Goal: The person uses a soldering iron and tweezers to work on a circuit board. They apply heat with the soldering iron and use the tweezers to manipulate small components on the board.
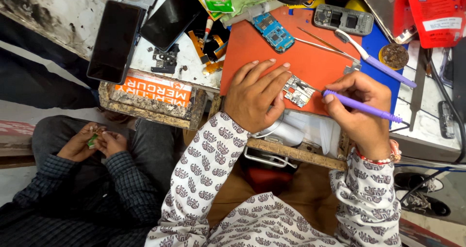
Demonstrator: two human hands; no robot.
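A small circuit board is pinned flat near the front edge of an orange mat by the left hand, whose fingers are spread and laid over the board's left side; nothing is clasped in it, the board is only pressed down. A purple-handled tool is held in the right hand, gripped like a pen between thumb and fingers, the fist closed round the handle. The tool's thin metal tip is set against the board's upper right part. The handle's ribbed end is seen past the hand to the right.

Farther back on the mat a blue circuit board is laid, and a grey phone shell is placed at the mat's far edge. A second purple tool with a white head is laid slantwise across the mat's right corner, beside a small round dish. Two dark phones are laid face up on the worn white bench to the left, with small dark parts between them and the mat.

At the lower left, a small green part is held between the two hands of another person in a dark checked sleeve, well apart from the mat.
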